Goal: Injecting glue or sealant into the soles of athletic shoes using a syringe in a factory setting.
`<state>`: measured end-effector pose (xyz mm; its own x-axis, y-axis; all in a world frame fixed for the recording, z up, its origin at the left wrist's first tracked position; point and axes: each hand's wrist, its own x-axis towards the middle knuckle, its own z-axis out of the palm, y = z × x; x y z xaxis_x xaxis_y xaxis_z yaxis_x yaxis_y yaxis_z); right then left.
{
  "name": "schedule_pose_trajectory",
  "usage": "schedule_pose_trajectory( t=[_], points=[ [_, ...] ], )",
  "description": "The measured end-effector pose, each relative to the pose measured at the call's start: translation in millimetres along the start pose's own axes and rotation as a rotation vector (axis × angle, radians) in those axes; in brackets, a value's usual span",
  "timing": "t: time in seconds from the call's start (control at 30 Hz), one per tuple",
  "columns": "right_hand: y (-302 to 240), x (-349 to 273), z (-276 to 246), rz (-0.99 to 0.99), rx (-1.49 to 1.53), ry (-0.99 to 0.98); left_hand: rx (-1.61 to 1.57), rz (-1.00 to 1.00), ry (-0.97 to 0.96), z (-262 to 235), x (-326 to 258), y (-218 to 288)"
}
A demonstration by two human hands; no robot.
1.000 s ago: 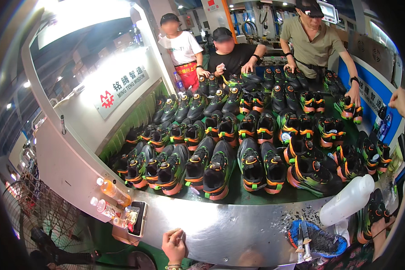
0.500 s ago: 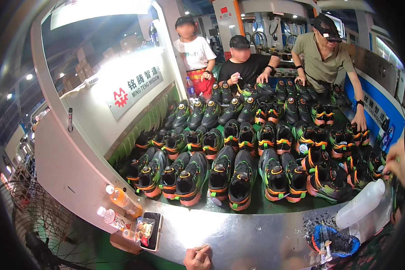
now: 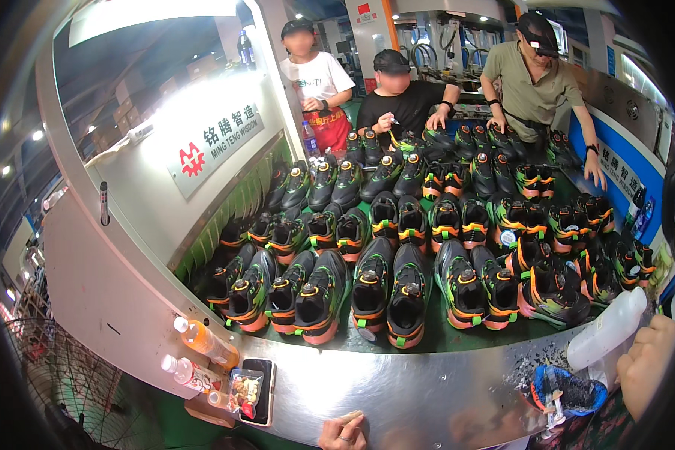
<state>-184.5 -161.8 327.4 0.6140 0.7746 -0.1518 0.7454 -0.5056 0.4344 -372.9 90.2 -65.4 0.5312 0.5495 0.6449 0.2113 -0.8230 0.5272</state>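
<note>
At the lower edge, my left hand (image 3: 343, 432) rests at the metal ledge (image 3: 420, 382), a ring on one finger. Its fingers are curled together and nothing shows in them. Far to the right, my right hand (image 3: 647, 364) is beside a white plastic bottle (image 3: 606, 330); its fingers are too blurred and cut off to read. Just left of it lies a blue and orange shoe-shaped holder (image 3: 570, 391) with dark bits and small metal tools in it. Beyond the ledge, several rows of black, green and orange sneakers (image 3: 322, 296) cover the green surface.
Drink bottles (image 3: 210, 341), a clear snack pack (image 3: 245, 391) and a dark phone-like tray (image 3: 266, 371) stand at the ledge's left end. A white panel (image 3: 202, 142) rises on the left. Across the sneakers, three people work; one holds a small tool (image 3: 394, 121).
My right hand has come down and closer, from beside the right-hand sneakers to beside the white bottle. The co-worker at the far right has drawn a hand back from the sneakers.
</note>
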Motion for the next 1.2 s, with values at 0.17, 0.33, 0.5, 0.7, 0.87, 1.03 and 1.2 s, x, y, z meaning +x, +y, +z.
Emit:
schedule_pose_trajectory(
  t=[0.17,0.33,0.5,0.7,0.87,1.03,1.2],
  points=[
    [-25,13,0,-0.131,-0.01,0.087,-0.031,0.013,-0.018,-2,0,-4],
    [-44,0,7,-0.163,0.007,0.094,-0.087,0.03,-0.073,8,2,3],
    [-61,-51,13,-0.064,0.066,-0.031,-0.097,0.123,-0.105,12,3,-3],
    [-78,-85,-5,-0.064,0.087,-0.272,-0.023,0.089,-0.006,-5,11,6],
    [-47,-51,89,-0.542,-0.531,0.141,-0.133,0.182,-0.003,6,5,-2],
    [-31,-19,167,-0.902,-1.067,0.524,-0.067,-0.012,-0.138,-1,0,-7],
    [-63,-20,194,-0.842,-0.298,0.337,-0.089,0.171,0.041,3,1,0]
  ],
)
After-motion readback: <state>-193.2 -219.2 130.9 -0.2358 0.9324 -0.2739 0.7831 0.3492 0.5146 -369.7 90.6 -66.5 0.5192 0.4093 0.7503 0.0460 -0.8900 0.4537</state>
